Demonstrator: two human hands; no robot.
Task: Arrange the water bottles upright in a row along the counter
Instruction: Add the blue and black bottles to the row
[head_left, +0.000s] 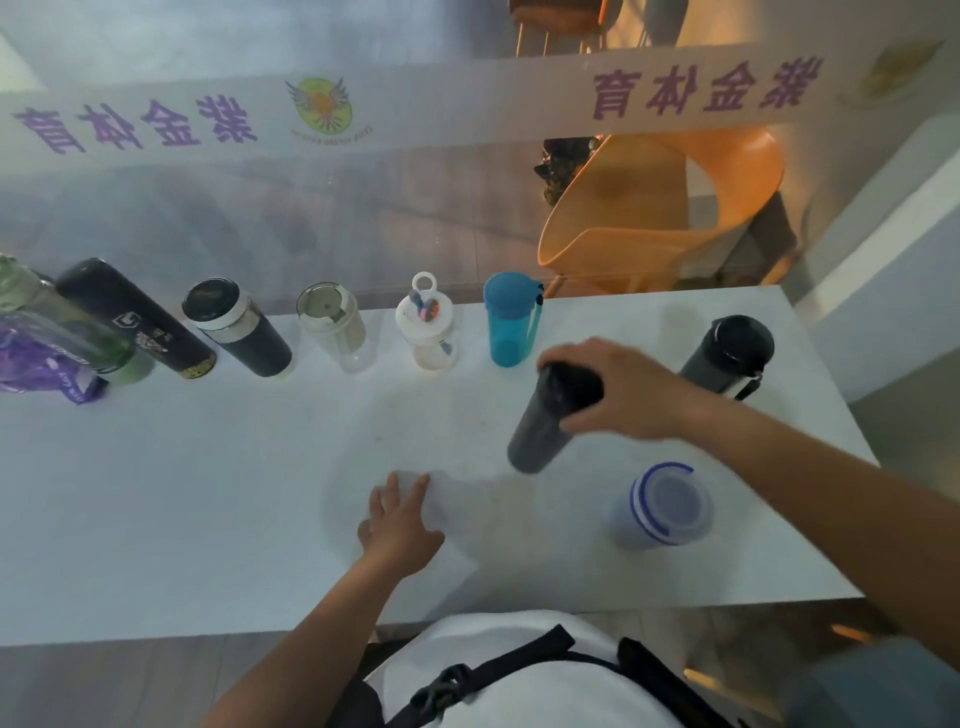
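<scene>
Right hand (628, 389) clamped over the cap end of a dark bottle (545, 421), fingers wrapped round its top, the grip closed on it; bottle tilted, base near the table (208, 493) or on it, could not tell which. Left hand (400, 525) laid flat on the bare white surface in front of the body, fingers spread, holding nothing, well apart from every bottle and off to the left of the dark one. Along the far edge, against a frosted glass panel (363, 197) with purple lettering, a row stood upright: a green-tinted bottle (67, 332) at the far left above a crumpled purple bag (47, 374), then a tall black flask (135, 319) with markings, a black bottle with a silver collar (239, 330), a clear bottle with a metal lid (335, 330), a clear bottle with a white looped lid (428, 332), and a teal bottle (509, 319) with a strap. Held bottle positioned just right of and nearer than the teal one. Further right, a black bottle with a carry strap (727, 356) stood near the table's right edge, behind the right forearm. Nearer the body, a squat translucent bottle with a blue-ringed lid (665, 506) stood below the right arm. Orange chair (649, 208) visible through the glass.
</scene>
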